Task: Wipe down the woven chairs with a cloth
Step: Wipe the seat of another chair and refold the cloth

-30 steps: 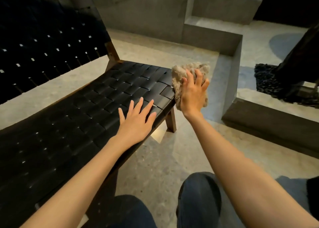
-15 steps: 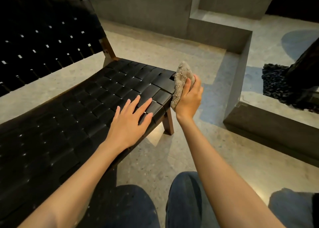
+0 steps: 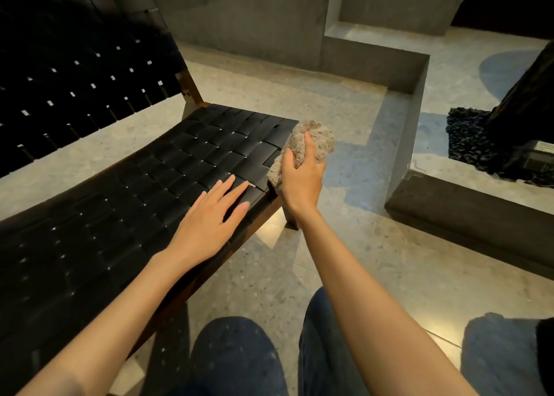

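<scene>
A tan, fluffy cloth (image 3: pixel 311 143) is sitting at the front right corner of the chair's seat, just right of the middle of the frame, bunched against the seat's edge and hanging partly down its side. The right hand (image 3: pixel 301 179) is gripping it, with the fingers curled into the fabric and the thumb lying across its top.

The chair (image 3: pixel 126 191) is filling the left half of the frame, its seat made of wide black woven straps on a dark wood frame, its woven back rising in the upper left. The left hand (image 3: pixel 209 218) is resting flat on the seat near the front edge, just left of the cloth, with its fingers straight and slightly spread.

A wooden leg (image 3: pixel 289 220) is showing under the corner, below the right wrist. The person's knees (image 3: pixel 239 356) in dark jeans are showing at the bottom middle. A speckled stone floor (image 3: pixel 344 260) is spreading beneath, with grey concrete steps (image 3: pixel 374 53) in the upper middle and a dark rug (image 3: pixel 470 137) at the right edge.
</scene>
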Available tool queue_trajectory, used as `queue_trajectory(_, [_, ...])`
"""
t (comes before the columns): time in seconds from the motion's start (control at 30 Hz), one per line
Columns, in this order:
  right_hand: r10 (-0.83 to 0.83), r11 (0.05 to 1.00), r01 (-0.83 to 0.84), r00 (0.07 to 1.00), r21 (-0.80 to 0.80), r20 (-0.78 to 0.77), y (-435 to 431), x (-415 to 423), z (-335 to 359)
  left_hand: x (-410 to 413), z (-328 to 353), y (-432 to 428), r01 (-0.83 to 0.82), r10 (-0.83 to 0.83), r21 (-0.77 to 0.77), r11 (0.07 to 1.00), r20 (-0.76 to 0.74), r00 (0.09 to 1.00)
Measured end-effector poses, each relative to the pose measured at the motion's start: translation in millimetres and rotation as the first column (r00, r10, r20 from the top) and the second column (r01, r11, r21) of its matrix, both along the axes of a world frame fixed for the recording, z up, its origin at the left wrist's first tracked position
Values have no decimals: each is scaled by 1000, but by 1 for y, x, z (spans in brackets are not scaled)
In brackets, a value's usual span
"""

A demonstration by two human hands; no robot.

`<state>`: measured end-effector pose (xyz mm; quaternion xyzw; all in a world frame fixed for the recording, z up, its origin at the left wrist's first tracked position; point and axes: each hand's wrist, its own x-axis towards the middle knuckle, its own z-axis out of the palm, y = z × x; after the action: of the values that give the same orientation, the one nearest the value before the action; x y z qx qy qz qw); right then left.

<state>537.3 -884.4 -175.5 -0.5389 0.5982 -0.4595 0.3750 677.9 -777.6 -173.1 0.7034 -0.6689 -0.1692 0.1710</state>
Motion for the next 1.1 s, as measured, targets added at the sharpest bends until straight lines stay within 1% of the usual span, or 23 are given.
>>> queue_trajectory(0.17, [42, 999, -42, 998, 18, -53, 21, 8, -4, 26, 7, 41, 25, -24, 64, 998, -25, 999])
queue_trajectory(0.27, [85, 996, -86, 993, -15, -82, 50, 19, -11, 44, 14, 71, 16, -13, 99, 995, -33, 999])
queue_trajectory(0.47, [111, 994, -108, 978, 22, -175, 110, 47, -13, 84, 23, 134, 30, -27, 173, 984, -17, 999])
queue_trajectory(0.67, [179, 983, -171, 975, 69, -130, 185, 79, -8, 125, 25, 188, 24, -24, 208, 978, -4, 1000])
queue_trajectory(0.77, [231, 970, -218, 963, 107, -136, 225, 97, -5, 144, 26, 216, 12, -13, 191, 982, 5, 1000])
queue_trajectory(0.83, [261, 962, -246, 955, 115, -142, 253, 110, -6, 153, 27, 234, -21, 25, 166, 986, -22, 999])
queue_trajectory(0.9, [290, 955, -276, 946, 107, -148, 281, 123, -6, 160, 26, 248, -56, 63, 128, 990, -47, 997])
queue_trajectory(0.97, [324, 945, -310, 934, 106, -153, 314, 137, -6, 165, 26, 259, -90, 93, 100, 991, -31, 995])
queue_trajectory(1.1, [437, 899, -434, 890, 55, -132, 383, 165, -7, 175, 23, 272, -120, 122, 75, 990, -32, 992])
